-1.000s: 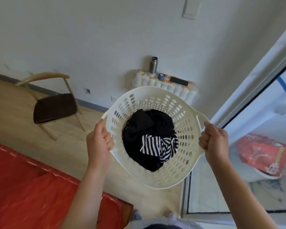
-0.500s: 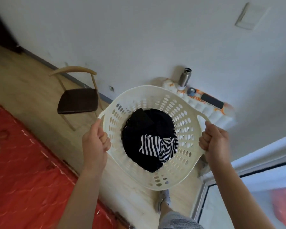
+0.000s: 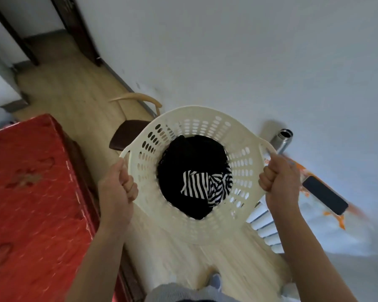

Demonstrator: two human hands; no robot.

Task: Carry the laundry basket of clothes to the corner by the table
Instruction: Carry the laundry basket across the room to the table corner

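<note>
The white perforated plastic laundry basket, each handle clenched by the left hand and right hand, may clip the wooden chair just behind it.

chair: seat partly hidden behind the laundry basket
red-covered table: cut off by left edge
phone: motion-blurred
foot: mostly hidden
</note>
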